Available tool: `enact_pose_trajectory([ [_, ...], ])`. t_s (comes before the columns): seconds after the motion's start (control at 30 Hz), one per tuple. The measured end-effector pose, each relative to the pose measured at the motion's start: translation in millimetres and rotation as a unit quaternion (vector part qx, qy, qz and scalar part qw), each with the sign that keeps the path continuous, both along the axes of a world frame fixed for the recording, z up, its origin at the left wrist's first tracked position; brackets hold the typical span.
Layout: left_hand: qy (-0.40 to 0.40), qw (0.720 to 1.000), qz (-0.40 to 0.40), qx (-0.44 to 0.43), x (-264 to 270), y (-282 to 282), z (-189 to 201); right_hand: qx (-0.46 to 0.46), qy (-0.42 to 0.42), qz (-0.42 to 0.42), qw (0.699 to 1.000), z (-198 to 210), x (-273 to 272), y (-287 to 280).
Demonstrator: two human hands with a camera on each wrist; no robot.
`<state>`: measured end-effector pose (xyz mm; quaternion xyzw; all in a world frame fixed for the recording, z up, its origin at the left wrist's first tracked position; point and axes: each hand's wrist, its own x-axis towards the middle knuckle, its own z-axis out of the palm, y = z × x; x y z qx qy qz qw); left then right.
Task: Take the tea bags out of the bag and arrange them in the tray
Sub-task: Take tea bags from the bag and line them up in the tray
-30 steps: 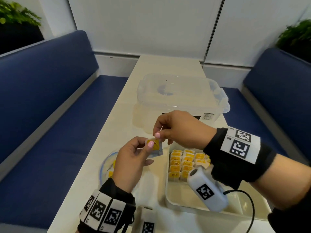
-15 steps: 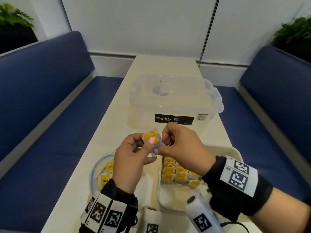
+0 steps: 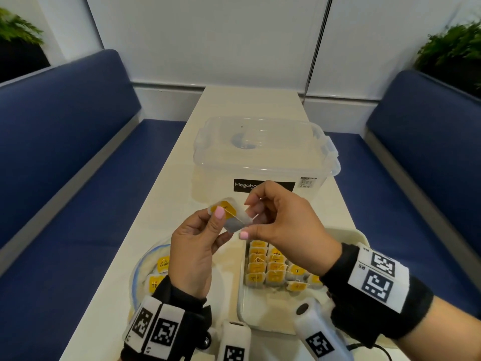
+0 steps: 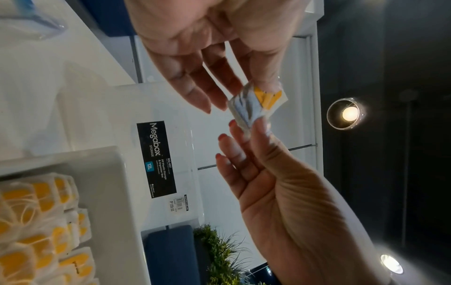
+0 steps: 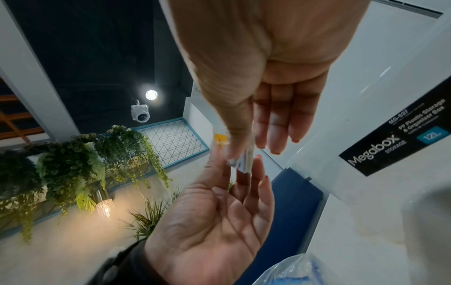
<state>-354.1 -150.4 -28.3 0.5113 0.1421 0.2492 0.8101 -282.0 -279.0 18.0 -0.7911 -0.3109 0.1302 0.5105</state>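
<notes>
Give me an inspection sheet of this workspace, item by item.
Surface: white table.
Job's things: tea bag held up by both hands; rows of tea bags in the tray; more in the plastic bag.
Clutter: lidded Megabox storage box.
Grippers: left hand and right hand both pinch the tea bag.
Cables: black cable near the right wrist.
Surroundings: blue benches, plants, white wall.

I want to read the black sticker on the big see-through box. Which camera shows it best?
The left wrist view: the box label is whole, though turned sideways, reading Megabox Storage, 12L. In the head view the right hand hides part of the label, so the word is cut off. The right wrist view shows it tilted at the picture's edge.
</notes>
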Motion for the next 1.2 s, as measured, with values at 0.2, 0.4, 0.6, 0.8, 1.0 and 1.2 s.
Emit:
enact_pose_trajectory([
  [0.2,0.033,0.978,0.005,0.205,1.8,-1.8,5.0,-0.063,-0.123,0.017,0.990,16.6,7.5,-6.1],
  [0.4,0.056,0.952,-0.008,0.302,5.6,-8.0,-0.4,-0.203,-0.182,0.065,0.960,27.5,19.0,-23.8],
  [0.6,0.064,0.934,-0.056,0.346,1.5,-18.2,-4.4,-0.295,-0.192,0.094,0.931,38.3,22.4,-49.9],
  [0.8,0.090,0.919,-0.064,0.377,-18.7,-2.2,-28.2,-0.420,-0.168,0.071,0.889,25.4,33.3,-86.3],
  [1.0,0.118,0.861,-0.117,0.480,-33.7,3.0,-45.5,-0.535,-0.160,0.096,0.824,-12.3,37.6,-97.6],
  [1.2,0.125,0.848,-0.129,0.498,-38.2,3.6,-55.2,-0.581,-0.129,0.124,0.794,-46.2,43.3,-93.7],
])
